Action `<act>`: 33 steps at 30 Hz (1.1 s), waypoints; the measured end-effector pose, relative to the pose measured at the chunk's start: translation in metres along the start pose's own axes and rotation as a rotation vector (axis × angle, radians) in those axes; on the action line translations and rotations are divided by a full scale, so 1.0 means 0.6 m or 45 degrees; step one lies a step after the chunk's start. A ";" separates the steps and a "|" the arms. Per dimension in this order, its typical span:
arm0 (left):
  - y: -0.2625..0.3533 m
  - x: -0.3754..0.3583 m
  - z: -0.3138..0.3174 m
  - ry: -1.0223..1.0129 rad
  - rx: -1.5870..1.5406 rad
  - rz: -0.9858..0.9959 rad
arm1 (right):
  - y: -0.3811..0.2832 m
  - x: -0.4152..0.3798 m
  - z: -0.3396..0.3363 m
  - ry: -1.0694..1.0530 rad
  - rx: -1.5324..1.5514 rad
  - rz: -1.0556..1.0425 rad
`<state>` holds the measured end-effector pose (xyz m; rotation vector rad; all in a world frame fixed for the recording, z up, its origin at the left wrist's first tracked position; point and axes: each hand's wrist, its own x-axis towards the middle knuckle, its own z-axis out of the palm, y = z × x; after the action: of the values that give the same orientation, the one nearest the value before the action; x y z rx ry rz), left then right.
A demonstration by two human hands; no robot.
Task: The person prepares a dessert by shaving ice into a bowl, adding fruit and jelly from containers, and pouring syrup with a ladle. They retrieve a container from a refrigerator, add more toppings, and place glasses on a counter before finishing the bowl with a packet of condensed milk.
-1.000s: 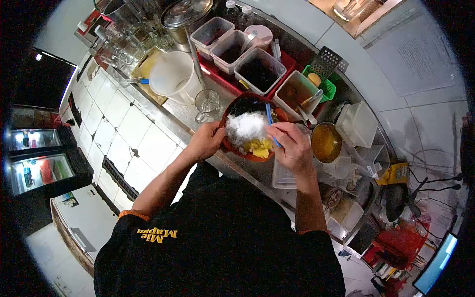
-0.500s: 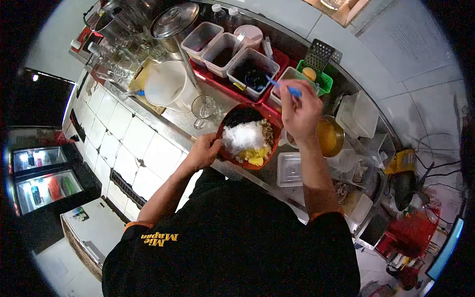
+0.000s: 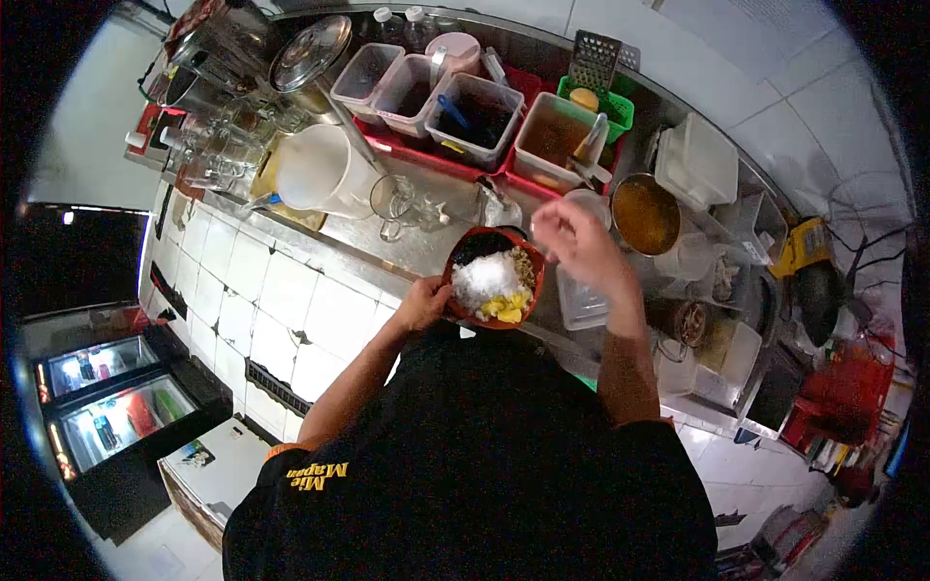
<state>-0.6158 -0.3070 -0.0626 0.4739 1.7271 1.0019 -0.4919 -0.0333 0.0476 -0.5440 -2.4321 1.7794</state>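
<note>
My left hand (image 3: 422,304) grips the left rim of an orange-red bowl (image 3: 532,308). In the bowl are white shaved ice (image 3: 486,277), yellow chunks (image 3: 506,307), something dark at the back and small brownish pieces at the right. My right hand (image 3: 577,242) hangs in the air just right of the bowl, fingers apart and nothing in them. A blue-handled utensil (image 3: 453,112) stands in the clear tub of dark contents (image 3: 475,118) behind the bowl.
Behind the bowl, more tubs stand in red trays, among them a brownish one (image 3: 555,136). A glass mug (image 3: 391,203) and a white pitcher (image 3: 315,167) are at the left. To the right are a metal bowl (image 3: 646,215) and a clear lidded box (image 3: 583,300).
My right hand has let go of the blue utensil, which now rests in the dark tub. That hand has lowered and opened. The view has shifted, and my left hand still holds the bowl.
</note>
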 end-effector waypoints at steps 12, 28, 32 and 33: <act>0.004 0.101 0.026 -0.333 -0.238 -0.110 | 0.037 -0.226 0.119 -0.678 -0.362 0.504; -0.416 -0.389 -0.308 0.342 -0.760 -0.400 | 0.147 -0.030 0.582 -1.195 -0.895 0.237; -0.582 -0.559 -0.372 0.572 -1.014 -0.315 | 0.208 -0.006 0.723 -1.067 -0.801 0.364; -0.598 -0.600 -0.380 0.629 -1.039 -0.366 | 0.186 0.024 0.774 -1.117 -0.838 0.314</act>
<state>-0.6317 -0.8614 -0.1165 -0.5706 1.5517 1.5642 -0.6038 -0.4207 -0.2090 -0.0617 -3.7463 1.4228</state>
